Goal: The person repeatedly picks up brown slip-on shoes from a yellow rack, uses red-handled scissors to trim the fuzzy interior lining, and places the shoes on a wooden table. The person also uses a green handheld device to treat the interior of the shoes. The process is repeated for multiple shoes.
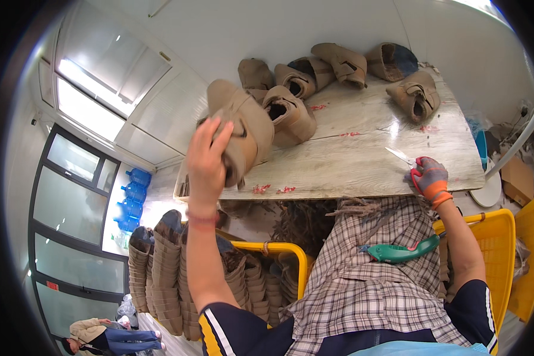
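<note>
My left hand [206,160] is bare and grips a beige shoe upper [250,124], lifted over the left end of the wooden table [362,160]. Its fingers wrap over the upper's near side. In a grey and orange glove, my right hand [430,179] rests at the table's near edge. It holds scissors [404,158] by their red handles, blades pointing far left. Another beige upper [292,117] lies just right of the held one. More beige uppers [342,64] lie along the far edge, and a single upper [415,97] sits at the far right.
A green handheld power cutter [400,252] lies on my plaid apron [362,291]. Nested uppers [167,273] stand stacked beside a yellow basket [299,255] at left. Yellow crates [497,237] stand at right. Blue water bottles [134,199] and a person [110,336] are far left.
</note>
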Demonstrator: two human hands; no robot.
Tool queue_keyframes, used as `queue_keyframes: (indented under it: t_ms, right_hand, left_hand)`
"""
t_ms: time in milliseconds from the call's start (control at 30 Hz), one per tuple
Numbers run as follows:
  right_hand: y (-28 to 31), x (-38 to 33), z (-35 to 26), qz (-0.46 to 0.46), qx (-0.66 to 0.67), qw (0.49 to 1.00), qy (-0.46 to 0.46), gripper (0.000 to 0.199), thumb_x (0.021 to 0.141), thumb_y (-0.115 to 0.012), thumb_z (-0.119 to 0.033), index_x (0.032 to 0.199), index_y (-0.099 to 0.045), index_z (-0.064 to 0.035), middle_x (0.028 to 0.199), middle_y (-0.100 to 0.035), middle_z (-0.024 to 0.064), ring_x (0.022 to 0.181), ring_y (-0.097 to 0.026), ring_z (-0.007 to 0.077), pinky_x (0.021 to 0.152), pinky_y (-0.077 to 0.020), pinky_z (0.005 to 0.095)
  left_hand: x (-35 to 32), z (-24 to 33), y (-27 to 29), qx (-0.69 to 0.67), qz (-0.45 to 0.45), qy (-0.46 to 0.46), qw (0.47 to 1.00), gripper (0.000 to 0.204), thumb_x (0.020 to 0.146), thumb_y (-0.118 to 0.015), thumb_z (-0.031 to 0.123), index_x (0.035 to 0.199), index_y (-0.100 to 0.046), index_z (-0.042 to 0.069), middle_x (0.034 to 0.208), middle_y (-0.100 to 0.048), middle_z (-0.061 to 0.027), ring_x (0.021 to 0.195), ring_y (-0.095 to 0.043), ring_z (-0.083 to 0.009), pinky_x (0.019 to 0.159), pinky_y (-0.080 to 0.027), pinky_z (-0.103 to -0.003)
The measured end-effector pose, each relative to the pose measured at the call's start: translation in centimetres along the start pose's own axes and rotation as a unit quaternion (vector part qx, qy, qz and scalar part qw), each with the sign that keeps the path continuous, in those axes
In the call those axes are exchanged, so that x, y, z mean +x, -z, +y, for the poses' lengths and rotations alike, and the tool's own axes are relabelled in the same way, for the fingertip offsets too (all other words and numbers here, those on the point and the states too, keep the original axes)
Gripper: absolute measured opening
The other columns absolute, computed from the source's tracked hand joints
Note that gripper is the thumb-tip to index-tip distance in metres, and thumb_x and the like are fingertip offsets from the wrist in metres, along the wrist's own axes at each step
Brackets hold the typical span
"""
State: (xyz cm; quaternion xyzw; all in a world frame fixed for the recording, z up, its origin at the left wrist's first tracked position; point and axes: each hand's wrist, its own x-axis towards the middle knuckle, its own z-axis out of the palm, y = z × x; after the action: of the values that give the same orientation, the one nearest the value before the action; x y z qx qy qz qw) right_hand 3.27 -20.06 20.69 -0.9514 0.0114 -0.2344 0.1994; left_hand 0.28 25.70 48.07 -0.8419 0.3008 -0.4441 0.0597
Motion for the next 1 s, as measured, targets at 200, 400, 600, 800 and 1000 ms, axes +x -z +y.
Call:
queue_keyframes:
  t_ms: [200,400,600,800,1000]
  right_hand:
    - [0.1,0.0,-0.1,0.008,0.002,1.0,-0.006,0.029,0.07,-0.074,-0.027,0.093,-0.066,-0.01,0.091,-0.068,0.0075,0.085,-0.064,0.0277,0.075,-0.0499,0.0379]
    - [-0.1,0.0,0.5,0.012,-0.022,0.999,-0.02,0.031,0.07,-0.074,-0.028,0.093,-0.066,-0.0104,0.09,-0.068,0.0087,0.084,-0.063,0.0292,0.074,-0.0498,0.0396]
    - [1.3,-0.1,-0.3,0.029,0.045,0.998,-0.038,0.036,0.069,-0.077,-0.034,0.094,-0.067,-0.0098,0.089,-0.068,0.0095,0.084,-0.064,0.0293,0.075,-0.0501,0.0392]
    - [0.1,0.0,0.5,0.088,0.198,0.963,-0.158,0.044,0.074,-0.079,-0.023,0.108,-0.061,-0.0026,0.077,-0.063,0.0071,0.063,-0.058,0.0179,0.061,-0.049,0.0289]
    - [-1.3,-0.9,2.6,0.204,0.453,0.838,-0.225,0.039,0.085,-0.072,-0.015,0.118,-0.056,-0.0006,0.092,-0.06,0.0037,0.077,-0.051,0.009,0.071,-0.0472,0.0242]
  left_hand:
    - [6.4,-4.2,-14.5,-0.044,-0.095,-0.075,0.992,0.051,0.074,-0.048,-0.009,0.118,-0.062,0.013,0.116,-0.059,-0.0146,0.108,-0.056,-0.0327,0.094,-0.044,-0.042]
    - [7.9,-6.6,-23.9,-0.243,-0.251,0.061,0.935,0.08,0.07,-0.043,-0.016,0.14,-0.042,0.024,0.102,-0.054,-0.0167,0.1,-0.054,-0.0356,0.093,-0.043,-0.041]
    - [5.2,-9.7,-25.3,-0.322,-0.263,0.062,0.908,0.081,0.068,-0.037,-0.015,0.141,-0.041,0.018,0.112,-0.053,-0.0171,0.112,-0.049,-0.0328,0.103,-0.035,-0.035]
    - [9.8,-4.7,-19.3,-0.377,-0.133,0.2,0.895,0.053,0.074,-0.045,-0.007,0.125,-0.054,0.006,0.11,-0.058,-0.0129,0.104,-0.054,-0.0253,0.097,-0.04,-0.035]
    - [11.3,15.9,-26.2,-0.309,0.007,-0.084,0.947,0.021,0.076,-0.051,-0.003,0.092,-0.064,0.003,0.1,-0.063,-0.0122,0.101,-0.057,-0.0289,0.089,-0.044,-0.04]
